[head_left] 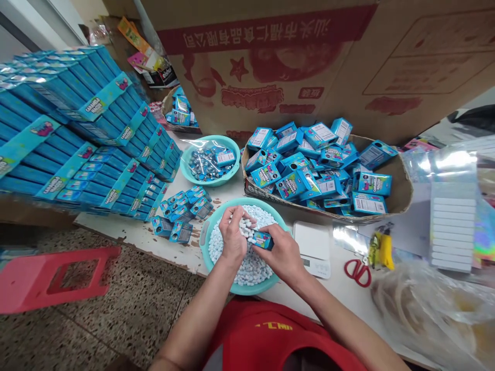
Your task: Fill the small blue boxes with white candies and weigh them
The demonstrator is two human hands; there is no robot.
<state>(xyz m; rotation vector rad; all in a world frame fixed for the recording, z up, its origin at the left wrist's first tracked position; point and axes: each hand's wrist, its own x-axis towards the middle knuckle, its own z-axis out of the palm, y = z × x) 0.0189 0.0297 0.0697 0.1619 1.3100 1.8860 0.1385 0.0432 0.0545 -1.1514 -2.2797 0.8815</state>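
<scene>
My left hand (233,234) is cupped around a handful of small white candies (246,226), held over the turquoise basin (204,242). More pale candies (251,270) fill that basin. Between the thumb and fingers of my right hand (284,250) is a small blue candy box (262,239), tilted with one end toward the candies in my left palm. The box's near end is close against those candies; whether any are inside it I cannot see. To the left of the basin, several small blue boxes (181,208) stand grouped on the table.
Behind the basin sit a cardboard tray (328,214) heaped with blue boxes and a second turquoise bowl (211,181) of small shiny pieces. A white scale (315,245), red scissors (358,273) and a plastic bag (433,309) lie right. Packed blue cartons (96,123) are stacked left, above a red stool (38,283).
</scene>
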